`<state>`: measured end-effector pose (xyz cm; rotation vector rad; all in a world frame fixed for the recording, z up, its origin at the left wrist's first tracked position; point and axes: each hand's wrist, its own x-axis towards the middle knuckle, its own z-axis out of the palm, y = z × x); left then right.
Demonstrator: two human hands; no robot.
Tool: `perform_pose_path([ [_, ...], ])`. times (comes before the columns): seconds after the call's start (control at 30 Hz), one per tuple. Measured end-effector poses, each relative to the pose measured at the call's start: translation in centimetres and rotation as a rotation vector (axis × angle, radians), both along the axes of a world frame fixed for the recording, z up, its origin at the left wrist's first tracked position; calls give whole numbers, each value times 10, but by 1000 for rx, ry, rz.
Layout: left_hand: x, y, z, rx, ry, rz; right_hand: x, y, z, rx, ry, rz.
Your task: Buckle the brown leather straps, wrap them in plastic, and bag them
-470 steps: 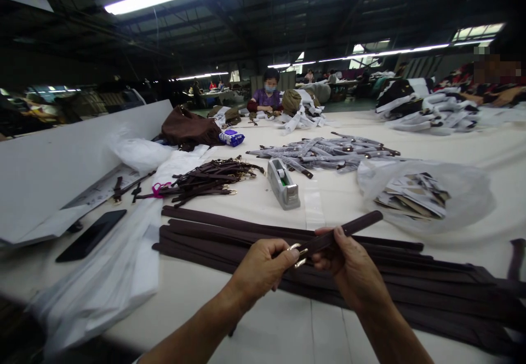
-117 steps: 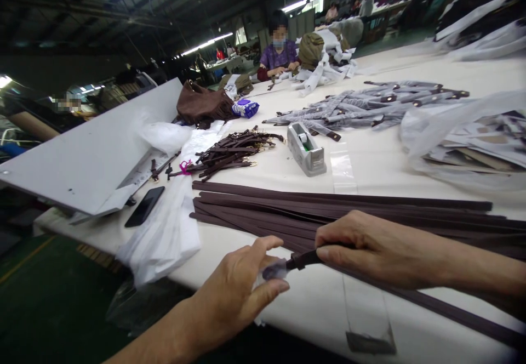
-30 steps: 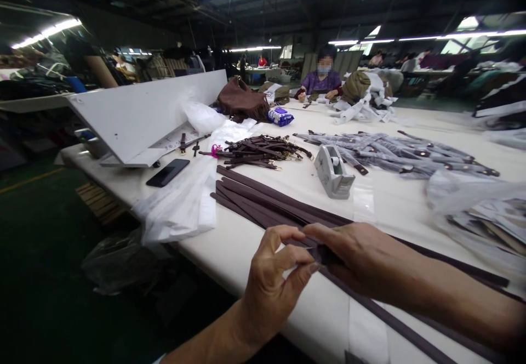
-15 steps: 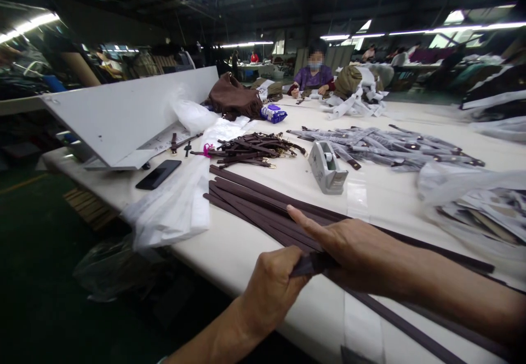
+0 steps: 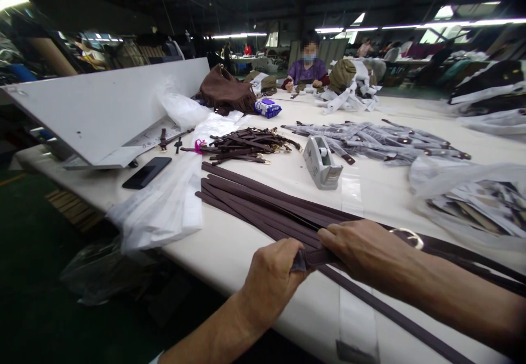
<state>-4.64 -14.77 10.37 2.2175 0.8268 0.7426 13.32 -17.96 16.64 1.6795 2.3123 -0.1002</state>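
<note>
Both of my hands grip the end of one long dark brown strap (image 5: 382, 312) near the table's front edge. My left hand (image 5: 273, 279) is closed in a fist round the strap's tip. My right hand (image 5: 361, 251) pinches the same strap just to the right of it, fingers curled. The strap runs off to the lower right across the white table (image 5: 230, 249). Just beyond my hands lies a bundle of several long brown straps (image 5: 263, 199), and a metal ring (image 5: 406, 238) shows behind my right wrist.
A grey tape dispenser (image 5: 320, 161) stands mid-table, with a pile of short brown straps (image 5: 246, 144) to its left, wrapped straps (image 5: 370, 139) behind, plastic bags (image 5: 164, 205), a black phone (image 5: 146, 172) and a tilted white board (image 5: 102, 106). A person (image 5: 306, 68) sits working at the far end.
My right forefinger, stretched out half a second ago, has curled down onto the strap. The view has shifted slightly left, and a metal ring has come into sight by my right wrist.
</note>
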Motion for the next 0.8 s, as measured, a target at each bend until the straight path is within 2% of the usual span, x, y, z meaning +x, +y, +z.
perform_pose_path([
  [0.13, 0, 3, 2, -94, -49, 11, -7, -4, 3, 124, -111, 17],
  [0.23, -6, 10, 6, -241, -48, -3, -8, -7, 7, 186, -185, 66],
  [0.33, -12, 17, 8, -483, -54, -81, -5, -9, 6, 338, -254, 187],
  [0.43, -15, 21, 6, -798, -189, -163, -1, -9, 2, 520, -274, 293],
  [0.53, -15, 20, 3, -971, -329, -122, 2, -8, -1, 580, -277, 343],
  [0.63, -14, 16, 2, -904, -298, -101, 2, -8, -2, 537, -275, 357],
  [0.7, -13, 13, 4, -719, -236, -78, -1, -7, -3, 487, -259, 342],
  [0.8, -9, 7, 6, -356, -181, -14, -7, -5, -5, 408, -208, 285],
])
